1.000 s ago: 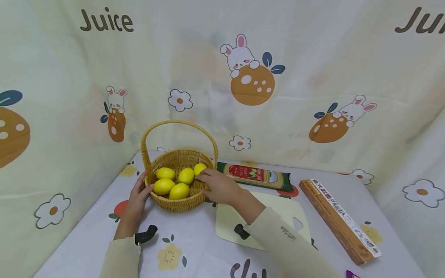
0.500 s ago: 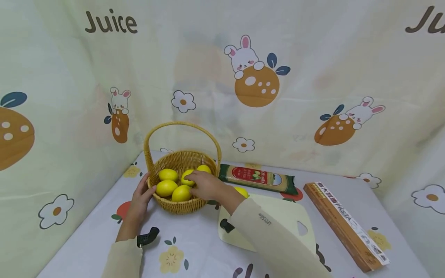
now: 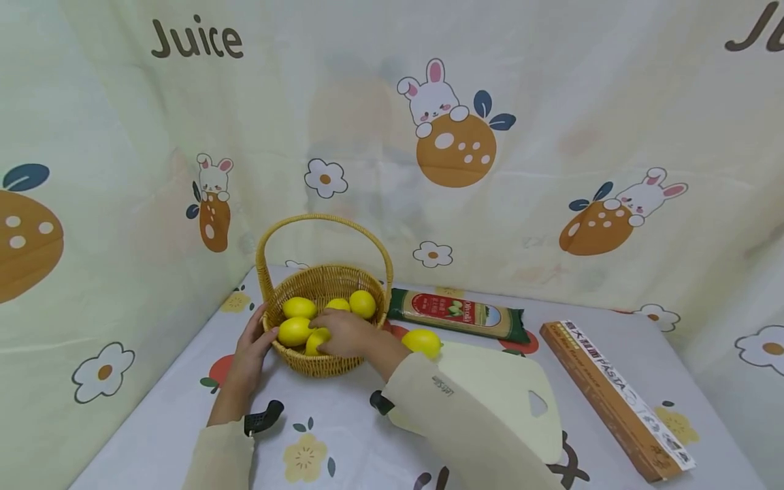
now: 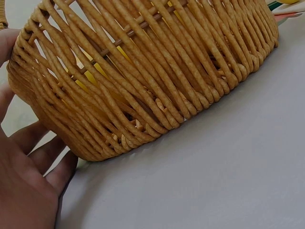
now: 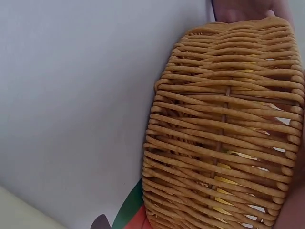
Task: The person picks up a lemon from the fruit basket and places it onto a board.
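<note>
A wicker basket [image 3: 312, 365] with a tall arched handle stands at the back left, holding several yellow lemons [image 3: 363, 304]. My left hand [image 3: 250, 350] grips its left rim, thumb over the edge; in the left wrist view, the fingers of that hand [image 4: 26, 176] lie against the woven side [image 4: 143, 81]. My right hand [image 3: 346, 333] reaches inside over the near rim, its fingers and thumb around the front lemon [image 3: 316, 341], which they partly cover. The right wrist view mostly shows the basket's outer wall [image 5: 224, 124]; the grasp is hidden there.
A cream cutting board [image 3: 508, 388] lies right of the basket, partly under my right sleeve. One lemon [image 3: 422, 344] sits at its far left corner. Behind is a green pasta packet [image 3: 459, 315]; farther right lies a brown pasta box [image 3: 615, 401]. Patterned cloth walls enclose the table.
My right hand has moved left and nearer within the basket, from beside the back right lemon to the front lemon. The left hand keeps its hold. The view has shifted slightly.
</note>
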`<action>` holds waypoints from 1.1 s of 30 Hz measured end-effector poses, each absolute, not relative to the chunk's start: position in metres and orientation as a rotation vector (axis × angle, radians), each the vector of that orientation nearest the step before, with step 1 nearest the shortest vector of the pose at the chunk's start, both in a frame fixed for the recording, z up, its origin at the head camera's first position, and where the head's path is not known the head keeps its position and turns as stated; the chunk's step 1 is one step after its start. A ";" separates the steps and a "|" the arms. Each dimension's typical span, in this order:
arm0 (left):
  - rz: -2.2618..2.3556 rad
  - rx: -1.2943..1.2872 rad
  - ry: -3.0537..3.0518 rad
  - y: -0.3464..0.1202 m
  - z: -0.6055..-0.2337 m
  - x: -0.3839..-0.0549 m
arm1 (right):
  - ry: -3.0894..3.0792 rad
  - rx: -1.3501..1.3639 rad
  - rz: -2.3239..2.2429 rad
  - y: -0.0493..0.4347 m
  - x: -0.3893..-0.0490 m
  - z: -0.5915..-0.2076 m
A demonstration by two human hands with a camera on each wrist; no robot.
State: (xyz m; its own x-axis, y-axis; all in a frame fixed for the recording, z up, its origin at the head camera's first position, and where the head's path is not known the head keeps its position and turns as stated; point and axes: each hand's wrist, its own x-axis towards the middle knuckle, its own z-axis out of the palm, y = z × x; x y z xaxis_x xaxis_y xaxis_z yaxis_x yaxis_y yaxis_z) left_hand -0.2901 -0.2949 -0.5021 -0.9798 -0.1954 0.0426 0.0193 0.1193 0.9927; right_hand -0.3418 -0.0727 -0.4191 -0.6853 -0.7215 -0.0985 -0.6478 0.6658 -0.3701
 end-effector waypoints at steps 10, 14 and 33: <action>-1.978 0.196 -2.237 -0.293 -0.500 -0.289 | 2.645 -1.004 -0.423 -0.080 -0.346 -0.424; -1.978 0.206 -2.240 -0.292 -0.498 -0.290 | 2.636 -0.997 -0.434 -0.081 -0.347 -0.424; -1.993 0.216 -2.227 -0.294 -0.500 -0.290 | 2.656 -0.983 -0.445 -0.080 -0.349 -0.425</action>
State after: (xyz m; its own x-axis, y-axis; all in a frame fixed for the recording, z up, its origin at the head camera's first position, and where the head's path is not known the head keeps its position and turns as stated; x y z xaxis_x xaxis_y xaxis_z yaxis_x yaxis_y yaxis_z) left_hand -0.2905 -0.2938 -0.4999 -0.9792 -0.2027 0.0121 -0.0104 0.1096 0.9939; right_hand -0.3494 -0.0800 -0.4248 -0.7318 -0.6654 -0.1472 -0.5810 0.7221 -0.3756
